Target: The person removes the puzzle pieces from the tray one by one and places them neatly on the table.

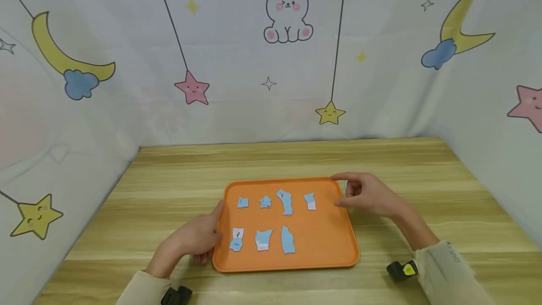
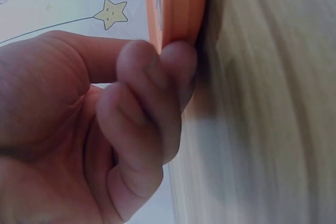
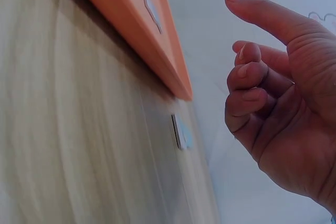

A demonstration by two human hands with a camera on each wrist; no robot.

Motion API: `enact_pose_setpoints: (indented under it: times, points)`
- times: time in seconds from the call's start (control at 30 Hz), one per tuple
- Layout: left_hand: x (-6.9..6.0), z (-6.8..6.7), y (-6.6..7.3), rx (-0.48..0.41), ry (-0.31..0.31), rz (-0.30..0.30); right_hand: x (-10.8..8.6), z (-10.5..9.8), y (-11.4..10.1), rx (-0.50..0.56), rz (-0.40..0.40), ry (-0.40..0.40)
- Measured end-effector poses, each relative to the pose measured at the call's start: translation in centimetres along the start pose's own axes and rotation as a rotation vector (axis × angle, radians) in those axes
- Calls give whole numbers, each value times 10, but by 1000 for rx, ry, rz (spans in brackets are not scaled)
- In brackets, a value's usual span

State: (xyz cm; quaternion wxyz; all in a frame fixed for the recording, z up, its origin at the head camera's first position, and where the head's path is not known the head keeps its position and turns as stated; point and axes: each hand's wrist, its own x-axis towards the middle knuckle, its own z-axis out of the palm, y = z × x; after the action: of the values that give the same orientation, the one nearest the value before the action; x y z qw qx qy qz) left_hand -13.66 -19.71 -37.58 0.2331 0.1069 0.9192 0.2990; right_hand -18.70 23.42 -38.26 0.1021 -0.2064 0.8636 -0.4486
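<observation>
The table (image 1: 178,168) carries an orange tray (image 1: 322,248). At nine o'clock the left hand (image 1: 195,236) touches its rim (whether grasping, I cannot tell); the right hand (image 1: 374,194), released, hovers near two. Seven blue pieces (image 1: 288,241) lie inside.

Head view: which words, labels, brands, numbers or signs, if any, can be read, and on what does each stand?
No text is legible.
Right sleeve: faint lettering, too blurred.
Pieces on orange tray: dark marks on some, too small.
Yellow patch at right wrist: any sign too small.
</observation>
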Motion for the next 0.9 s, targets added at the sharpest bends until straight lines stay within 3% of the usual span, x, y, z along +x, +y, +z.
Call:
enact_pose_setpoints:
  times: [0.6,0.9]
  points:
    - [0,0,-1,-5,-9,-45,3,50,-36,-1,-39,-143]
    - [0,2,-1,19,10,-30,0,76,-49,-80,-67,-201]
